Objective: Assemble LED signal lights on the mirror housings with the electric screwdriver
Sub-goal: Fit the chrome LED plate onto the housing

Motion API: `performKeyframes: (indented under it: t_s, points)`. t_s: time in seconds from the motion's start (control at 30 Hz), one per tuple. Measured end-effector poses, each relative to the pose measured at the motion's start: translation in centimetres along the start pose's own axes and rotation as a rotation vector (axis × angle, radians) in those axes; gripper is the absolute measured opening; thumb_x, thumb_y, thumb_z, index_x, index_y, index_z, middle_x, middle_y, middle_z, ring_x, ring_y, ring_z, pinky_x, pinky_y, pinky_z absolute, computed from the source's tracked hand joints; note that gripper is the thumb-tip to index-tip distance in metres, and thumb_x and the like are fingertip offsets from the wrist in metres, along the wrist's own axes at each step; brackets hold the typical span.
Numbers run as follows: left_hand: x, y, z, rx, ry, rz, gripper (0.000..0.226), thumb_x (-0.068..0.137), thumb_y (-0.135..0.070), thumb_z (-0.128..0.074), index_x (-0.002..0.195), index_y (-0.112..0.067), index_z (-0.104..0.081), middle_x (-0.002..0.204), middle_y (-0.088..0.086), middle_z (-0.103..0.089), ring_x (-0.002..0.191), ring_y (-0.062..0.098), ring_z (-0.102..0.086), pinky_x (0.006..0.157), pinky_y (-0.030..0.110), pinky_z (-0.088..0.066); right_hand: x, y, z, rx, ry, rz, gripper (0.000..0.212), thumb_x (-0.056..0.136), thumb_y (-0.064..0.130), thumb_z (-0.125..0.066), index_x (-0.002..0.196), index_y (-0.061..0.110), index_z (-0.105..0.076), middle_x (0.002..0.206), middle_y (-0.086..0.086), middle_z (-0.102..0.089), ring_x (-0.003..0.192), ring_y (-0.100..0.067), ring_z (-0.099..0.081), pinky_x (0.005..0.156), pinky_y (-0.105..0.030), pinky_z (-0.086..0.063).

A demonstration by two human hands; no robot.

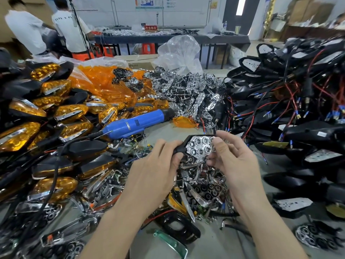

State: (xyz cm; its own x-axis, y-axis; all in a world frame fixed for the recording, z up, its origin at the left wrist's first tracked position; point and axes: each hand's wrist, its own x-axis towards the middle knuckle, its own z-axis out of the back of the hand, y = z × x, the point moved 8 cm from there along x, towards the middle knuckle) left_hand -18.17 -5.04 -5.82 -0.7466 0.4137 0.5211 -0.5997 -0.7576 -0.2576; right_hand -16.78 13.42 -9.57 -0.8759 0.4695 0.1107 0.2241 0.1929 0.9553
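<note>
Mirror housing, one, sits just nearer you than the one blue electric screwdriver, with your left hand curled round its black stem and your right hand pinching the edge of the single chrome LED reflector seated in it. Your right fingers cover some of the reflector's cups, and the screwdriver's label is too blurred to read. Far behind the screwdriver, a red sign reads "不合格区".
</note>
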Motion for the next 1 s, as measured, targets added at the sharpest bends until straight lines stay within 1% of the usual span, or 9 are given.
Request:
performKeyframes:
  t_s: [0.17, 0.27, 0.53, 0.67, 0.73, 0.83, 0.9, 0.97, 1.0]
  points:
    - [0.1, 0.2, 0.1, -0.002, 0.000, 0.008, 0.036, 0.105, -0.043, -0.025, 0.130, -0.026, -0.045, 0.105, -0.005, -0.053, 0.058, 0.015, -0.054, 0.045, 0.038, -0.048, -0.1, 0.3, 0.4, 0.026, -0.011, 0.015, 0.009, 0.095, 0.007, -0.068, 0.103, 0.011, -0.070, 0.078, -0.003, -0.065, 0.064, -0.011, -0.069, 0.063, -0.021, -0.059]
    - [0.0, 0.3, 0.1, -0.013, 0.011, 0.019, 0.040, 0.105, -0.044, -0.022, 0.132, -0.026, -0.046, 0.107, -0.005, -0.053, 0.057, 0.015, -0.053, 0.046, 0.039, -0.048, 0.0, 0.4, 0.6, 0.067, -0.015, 0.006, 0.008, 0.095, 0.009, -0.067, 0.102, 0.011, -0.071, 0.071, 0.003, -0.068, 0.065, -0.011, -0.069, 0.064, -0.021, -0.059]
    - [0.0, 0.3, 0.1, 0.001, 0.020, 0.029, 0.044, 0.105, -0.044, -0.020, 0.131, -0.023, -0.049, 0.103, -0.004, -0.052, 0.055, 0.015, -0.051, 0.043, 0.039, -0.047, 0.2, 0.6, 1.5, 0.144, -0.013, -0.015, 0.013, 0.097, 0.014, -0.065, 0.107, 0.012, -0.072, 0.075, -0.001, -0.065, 0.066, -0.012, -0.067, 0.067, -0.023, -0.059]
    - [-0.1, 0.3, 0.0, -0.020, 0.020, 0.019, 0.041, 0.106, -0.043, -0.021, 0.131, -0.024, -0.047, 0.102, -0.006, -0.051, 0.055, 0.014, -0.052, 0.043, 0.039, -0.047, 0.4, 0.3, 2.0, 0.311, 0.005, -0.117, 0.018, 0.098, 0.015, -0.062, 0.115, 0.011, -0.068, 0.072, 0.004, -0.066, 0.070, -0.010, -0.066, 0.070, -0.022, -0.058]
    - [-0.1, 0.2, 0.1, -0.035, 0.012, 0.006, 0.037, 0.106, -0.043, -0.022, 0.131, -0.027, -0.044, 0.102, -0.007, -0.052, 0.055, 0.014, -0.053, 0.044, 0.039, -0.047, 0.3, 0.1, 1.8, 0.379, 0.033, -0.182, 0.019, 0.097, 0.017, -0.061, 0.116, 0.012, -0.066, 0.081, 0.002, -0.069, 0.080, -0.012, -0.069, 0.079, -0.025, -0.060]
    - [0.0, -0.2, 0.2, -0.067, -0.009, -0.034, 0.034, 0.106, -0.045, -0.022, 0.131, -0.031, -0.041, 0.103, -0.007, -0.055, 0.059, 0.017, -0.057, 0.045, 0.040, -0.048, -0.1, 0.2, 0.7, 0.452, 0.114, -0.234, 0.025, 0.102, 0.021, -0.056, 0.124, 0.011, -0.062, 0.110, -0.004, -0.074, 0.113, -0.022, -0.071, 0.102, -0.038, -0.054]
    - [0.0, -0.6, 0.3, -0.087, -0.022, -0.061, 0.035, 0.106, -0.046, -0.024, 0.132, -0.031, -0.044, 0.103, -0.008, -0.057, 0.061, 0.019, -0.059, 0.045, 0.040, -0.048, -0.6, 0.1, -0.3, 0.517, 0.161, -0.247, 0.026, 0.104, 0.023, -0.053, 0.124, 0.010, -0.064, 0.126, -0.011, -0.070, 0.123, -0.029, -0.066, 0.105, -0.044, -0.051]
    - [0.0, -0.9, 0.2, -0.077, -0.031, -0.081, 0.039, 0.106, -0.046, -0.027, 0.134, -0.030, -0.050, 0.103, -0.009, -0.059, 0.062, 0.018, -0.059, 0.043, 0.038, -0.047, -0.8, -0.1, -1.0, 0.625, 0.175, -0.270, 0.026, 0.104, 0.023, -0.052, 0.108, 0.011, -0.074, 0.124, -0.013, -0.071, 0.121, -0.029, -0.066, 0.107, -0.046, -0.050]
    - [0.0, -0.9, 0.1, -0.063, -0.030, -0.086, 0.041, 0.106, -0.047, -0.028, 0.134, -0.029, -0.053, 0.102, -0.010, -0.060, 0.062, 0.018, -0.060, 0.042, 0.037, -0.047, -0.8, -0.1, -1.2, 0.692, 0.168, -0.279, 0.030, 0.103, 0.022, -0.052, 0.096, 0.011, -0.078, 0.114, -0.011, -0.074, 0.117, -0.028, -0.068, 0.107, -0.045, -0.050]
